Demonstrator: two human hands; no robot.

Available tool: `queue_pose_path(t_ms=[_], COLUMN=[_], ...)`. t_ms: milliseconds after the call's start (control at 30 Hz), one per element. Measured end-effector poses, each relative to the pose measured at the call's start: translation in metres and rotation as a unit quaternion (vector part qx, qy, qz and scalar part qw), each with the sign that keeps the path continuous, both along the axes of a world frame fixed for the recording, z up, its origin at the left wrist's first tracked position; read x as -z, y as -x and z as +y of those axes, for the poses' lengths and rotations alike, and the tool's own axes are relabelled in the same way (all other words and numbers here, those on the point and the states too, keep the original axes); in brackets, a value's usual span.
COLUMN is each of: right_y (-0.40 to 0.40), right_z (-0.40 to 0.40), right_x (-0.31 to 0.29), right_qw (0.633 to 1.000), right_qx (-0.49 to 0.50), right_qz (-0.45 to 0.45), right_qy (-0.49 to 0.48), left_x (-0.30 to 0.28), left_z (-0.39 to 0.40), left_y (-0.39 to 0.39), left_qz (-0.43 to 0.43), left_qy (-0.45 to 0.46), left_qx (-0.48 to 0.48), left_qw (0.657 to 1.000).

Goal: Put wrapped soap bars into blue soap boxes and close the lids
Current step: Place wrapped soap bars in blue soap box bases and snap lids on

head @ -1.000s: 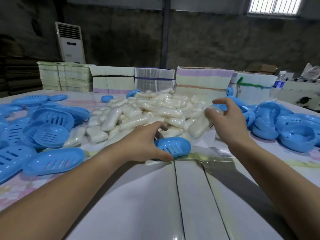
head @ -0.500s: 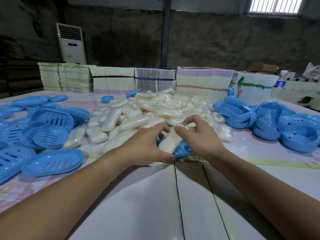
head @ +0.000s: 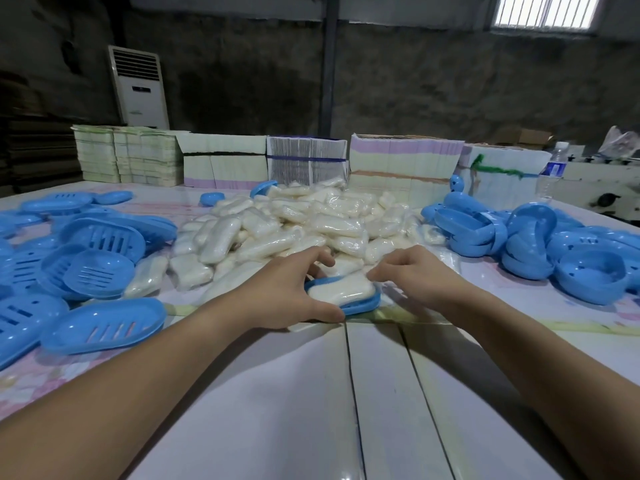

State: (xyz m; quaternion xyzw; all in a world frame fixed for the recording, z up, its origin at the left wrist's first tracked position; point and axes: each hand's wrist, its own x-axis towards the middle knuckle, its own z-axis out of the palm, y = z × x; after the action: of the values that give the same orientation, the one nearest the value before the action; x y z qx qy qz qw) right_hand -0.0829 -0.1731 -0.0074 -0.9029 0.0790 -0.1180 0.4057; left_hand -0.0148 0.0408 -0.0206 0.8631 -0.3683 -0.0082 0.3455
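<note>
Blue plastic soap-dish lids with slotted faces [head: 104, 323] lie heaped along the left of the pale table [head: 277, 410], and just right of them the person's left hand [head: 287, 292] clamps the near-left end of an open blue oval soap box base [head: 363, 304], thumb stretched along its front rim, fingers curled over the far edge. In that base lies the white soap bar in clear wrap [head: 341, 289], its long axis running left to right and slightly away, lined up with the box. The right hand [head: 415, 275] sits at the bar's right end, fingertips bent and loosely bunched, touching or just over the wrap; whether they press it I cannot tell. Behind both hands spreads the big pile of wrapped white soap bars [head: 294, 223], and further right a stack of deep blue box shells [head: 571, 254]. The bar looks seated, so the next need seems to be a lid. The slotted pieces lie beside the left hand, the shells well off to the right; since the left hand is steadying the base, the right looks the freer one to fetch a cover.
</note>
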Motion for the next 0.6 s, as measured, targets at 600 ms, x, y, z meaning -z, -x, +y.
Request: queue_pose_path(t_ms=[600], right_y=[0.0000], right_z=[-0.0074], right_x=[0.0030], right_qw=[0.994], right_qx=[-0.077], right_qz=[0.026], right_qy=[0.078], left_x=[-0.0007], left_z=[0.0020], left_y=[0.0005], left_qz=[0.014], left_qy=[-0.003], left_qx=[0.010], left_qw=[1.000])
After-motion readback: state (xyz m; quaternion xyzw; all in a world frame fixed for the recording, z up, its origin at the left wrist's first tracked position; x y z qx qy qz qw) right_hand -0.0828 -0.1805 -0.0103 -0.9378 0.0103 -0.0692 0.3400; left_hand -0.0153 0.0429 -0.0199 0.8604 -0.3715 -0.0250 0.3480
